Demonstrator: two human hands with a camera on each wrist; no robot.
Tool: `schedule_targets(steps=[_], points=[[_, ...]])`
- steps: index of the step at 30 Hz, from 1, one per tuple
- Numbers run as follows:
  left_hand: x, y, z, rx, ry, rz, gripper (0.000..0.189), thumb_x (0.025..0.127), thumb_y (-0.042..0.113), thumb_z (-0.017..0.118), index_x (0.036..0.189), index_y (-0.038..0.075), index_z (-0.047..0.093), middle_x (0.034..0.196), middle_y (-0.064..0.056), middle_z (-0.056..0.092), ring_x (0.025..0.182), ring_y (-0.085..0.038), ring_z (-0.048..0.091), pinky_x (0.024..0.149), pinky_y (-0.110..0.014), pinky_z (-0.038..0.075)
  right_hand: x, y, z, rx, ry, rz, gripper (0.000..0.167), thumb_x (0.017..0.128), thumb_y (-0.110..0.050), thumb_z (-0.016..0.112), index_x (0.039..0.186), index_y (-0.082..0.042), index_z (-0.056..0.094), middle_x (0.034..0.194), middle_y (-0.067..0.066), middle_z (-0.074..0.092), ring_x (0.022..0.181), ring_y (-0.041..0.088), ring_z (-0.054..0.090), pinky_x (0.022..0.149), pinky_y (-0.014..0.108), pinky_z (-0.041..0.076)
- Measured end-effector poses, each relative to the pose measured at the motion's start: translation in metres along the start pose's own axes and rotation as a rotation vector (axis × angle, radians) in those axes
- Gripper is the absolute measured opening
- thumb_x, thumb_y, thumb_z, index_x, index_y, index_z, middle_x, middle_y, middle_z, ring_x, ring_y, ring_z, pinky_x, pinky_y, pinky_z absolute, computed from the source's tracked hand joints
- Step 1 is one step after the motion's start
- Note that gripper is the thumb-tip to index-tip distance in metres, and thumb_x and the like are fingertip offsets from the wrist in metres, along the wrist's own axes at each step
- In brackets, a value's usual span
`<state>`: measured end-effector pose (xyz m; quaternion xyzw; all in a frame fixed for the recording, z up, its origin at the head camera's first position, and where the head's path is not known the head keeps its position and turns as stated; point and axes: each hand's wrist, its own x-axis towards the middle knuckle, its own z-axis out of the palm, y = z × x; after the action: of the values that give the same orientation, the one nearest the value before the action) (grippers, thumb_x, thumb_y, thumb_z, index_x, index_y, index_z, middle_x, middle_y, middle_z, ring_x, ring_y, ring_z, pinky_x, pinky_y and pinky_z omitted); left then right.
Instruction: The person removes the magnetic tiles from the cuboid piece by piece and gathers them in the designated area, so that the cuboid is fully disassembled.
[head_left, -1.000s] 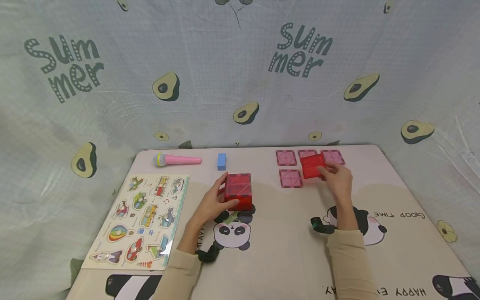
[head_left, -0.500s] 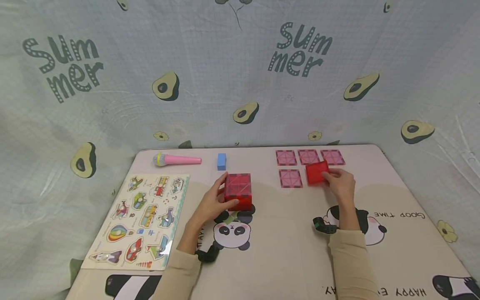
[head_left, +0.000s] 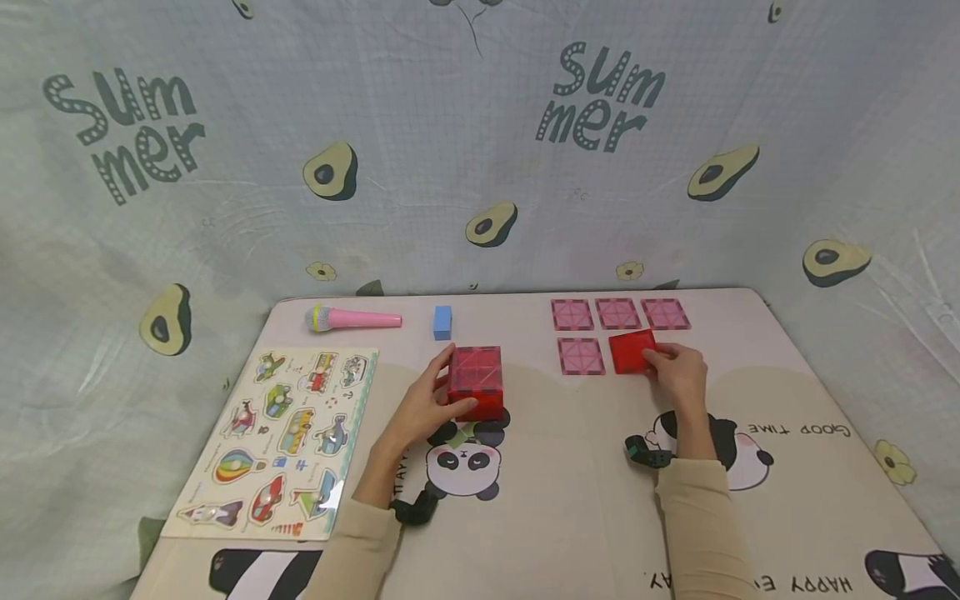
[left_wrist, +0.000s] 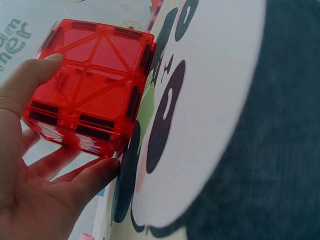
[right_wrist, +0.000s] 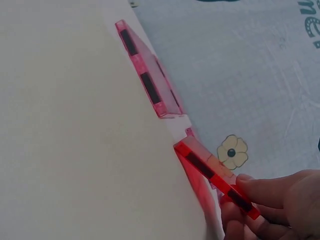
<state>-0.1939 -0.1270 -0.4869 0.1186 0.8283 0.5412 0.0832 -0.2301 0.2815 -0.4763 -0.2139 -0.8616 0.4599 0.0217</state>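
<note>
My left hand (head_left: pixel 423 406) grips a see-through red cube (head_left: pixel 476 383) built of square magnetic tiles, standing on the table above a printed panda. In the left wrist view the thumb lies on one face of the cube (left_wrist: pixel 87 75), and other fingers reach round its lower side. My right hand (head_left: pixel 678 371) pinches a single red magnetic tile (head_left: pixel 630 352) by its right edge, beside a flat pink tile (head_left: pixel 581 357). In the right wrist view this red tile (right_wrist: pixel 215 177) tilts, its far edge close to the table; whether it touches cannot be told.
Three more flat pink tiles (head_left: pixel 618 314) form a row at the back right. A blue block (head_left: pixel 442 322) and a pink toy microphone (head_left: pixel 356 319) lie at the back left. A picture puzzle board (head_left: pixel 277 442) covers the left side. A printed cloth hangs behind the table.
My right hand has brought the red tile down and slightly toward me, off the back row of pink tiles, to beside the front pink tile. The left hand and the cube stay put.
</note>
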Motion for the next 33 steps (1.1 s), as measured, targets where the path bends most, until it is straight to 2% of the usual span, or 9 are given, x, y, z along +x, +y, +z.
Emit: schedule_targets(steps=[3, 6, 9, 11, 15, 24, 33], points=[[-0.0006, 0.0012, -0.0003, -0.004, 0.000, -0.003, 0.095, 0.086, 0.026, 0.079, 0.161, 0.029, 0.019, 0.164, -0.009, 0.029, 0.147, -0.041, 0.038, 0.108, -0.046, 0.048, 0.0010, 0.0002, 0.0021, -0.018, -0.003, 0.003, 0.050, 0.102, -0.029, 0.058, 0.140, 0.002, 0.054, 0.122, 0.027, 0.065, 0.095, 0.026, 0.065, 0.072, 0.013, 0.052], [-0.0008, 0.0011, -0.0005, -0.004, -0.002, -0.005, 0.095, 0.086, 0.025, 0.079, 0.161, 0.028, 0.019, 0.164, -0.009, 0.029, 0.147, -0.041, 0.038, 0.108, -0.046, 0.048, 0.0017, 0.0013, 0.0041, -0.047, -0.014, -0.004, 0.053, 0.101, -0.030, 0.059, 0.142, 0.004, 0.052, 0.127, 0.028, 0.062, 0.106, 0.034, 0.059, 0.088, 0.031, 0.056], [-0.0007, 0.0007, -0.0007, -0.004, -0.001, -0.006, 0.096, 0.086, 0.024, 0.079, 0.161, 0.025, 0.019, 0.164, -0.010, 0.029, 0.147, -0.041, 0.038, 0.108, -0.046, 0.048, 0.0025, 0.0031, 0.0058, -0.080, -0.029, -0.017, 0.058, 0.100, -0.031, 0.060, 0.144, 0.006, 0.048, 0.132, 0.030, 0.057, 0.113, 0.039, 0.053, 0.102, 0.048, 0.052], [-0.0006, 0.0005, -0.0008, -0.003, -0.001, -0.007, 0.096, 0.086, 0.024, 0.079, 0.161, 0.024, 0.019, 0.164, -0.010, 0.029, 0.147, -0.041, 0.038, 0.108, -0.046, 0.048, 0.0028, 0.0040, 0.0071, -0.098, -0.028, -0.027, 0.060, 0.100, -0.031, 0.061, 0.144, 0.007, 0.047, 0.135, 0.031, 0.055, 0.117, 0.041, 0.052, 0.106, 0.052, 0.050], [-0.0004, 0.0007, -0.0007, -0.001, -0.001, -0.007, 0.096, 0.086, 0.024, 0.079, 0.161, 0.023, 0.018, 0.164, -0.010, 0.029, 0.147, -0.041, 0.038, 0.108, -0.046, 0.047, 0.0018, 0.0039, 0.0093, -0.124, -0.017, -0.043, 0.058, 0.100, -0.028, 0.060, 0.144, 0.008, 0.046, 0.136, 0.032, 0.054, 0.119, 0.043, 0.050, 0.108, 0.053, 0.049], [0.0002, 0.0006, -0.0009, 0.005, 0.001, -0.015, 0.096, 0.086, 0.026, 0.079, 0.161, 0.030, 0.019, 0.164, -0.009, 0.029, 0.147, -0.041, 0.038, 0.109, -0.046, 0.047, 0.0005, 0.0029, 0.0094, -0.168, 0.000, -0.079, 0.056, 0.100, -0.027, 0.061, 0.140, 0.011, 0.050, 0.135, 0.033, 0.055, 0.119, 0.045, 0.051, 0.107, 0.055, 0.049], [0.0011, -0.0004, -0.0001, 0.003, -0.003, 0.004, 0.095, 0.087, 0.028, 0.078, 0.161, 0.024, 0.018, 0.164, -0.011, 0.029, 0.146, -0.043, 0.037, 0.108, -0.046, 0.048, 0.0009, 0.0044, 0.0106, -0.201, 0.021, -0.092, 0.052, 0.098, -0.027, 0.064, 0.133, 0.012, 0.056, 0.123, 0.033, 0.061, 0.104, 0.040, 0.053, 0.093, 0.051, 0.054]])
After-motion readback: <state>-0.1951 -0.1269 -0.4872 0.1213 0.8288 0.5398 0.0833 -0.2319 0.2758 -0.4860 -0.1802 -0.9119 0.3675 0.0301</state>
